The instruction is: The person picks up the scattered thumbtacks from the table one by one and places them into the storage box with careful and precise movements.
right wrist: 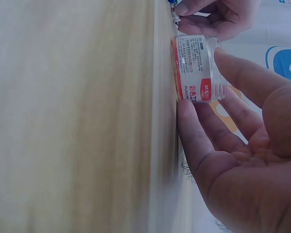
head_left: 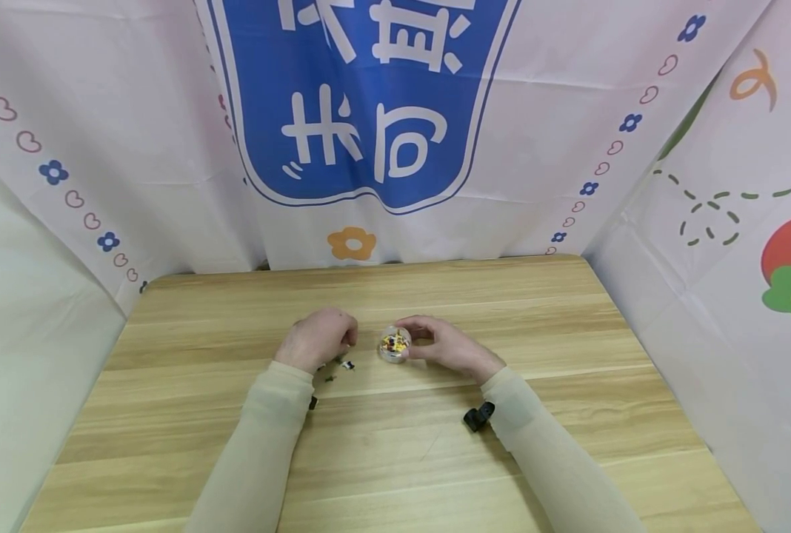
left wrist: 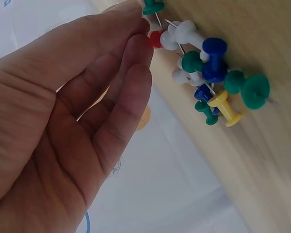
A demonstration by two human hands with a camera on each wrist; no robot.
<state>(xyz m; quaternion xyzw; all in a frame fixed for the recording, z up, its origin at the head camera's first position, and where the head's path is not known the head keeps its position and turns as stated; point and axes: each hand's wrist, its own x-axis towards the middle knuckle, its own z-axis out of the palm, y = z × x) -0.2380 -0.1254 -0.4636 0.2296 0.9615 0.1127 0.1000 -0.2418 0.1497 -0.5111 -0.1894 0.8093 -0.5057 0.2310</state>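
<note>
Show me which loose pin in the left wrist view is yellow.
The yellow pin just right of the lowest green pin in that view; the other loose ones visible there are green, blue, white or red.

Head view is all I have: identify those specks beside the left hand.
Observer: The left wrist view shows they are pins.
Operator: Check for red.
Observer: A red one sits next to the fingers.
Operator: Now report on what the right hand holds.
Observer: In the right wrist view, the jar bears a printed label on its side.
</note>
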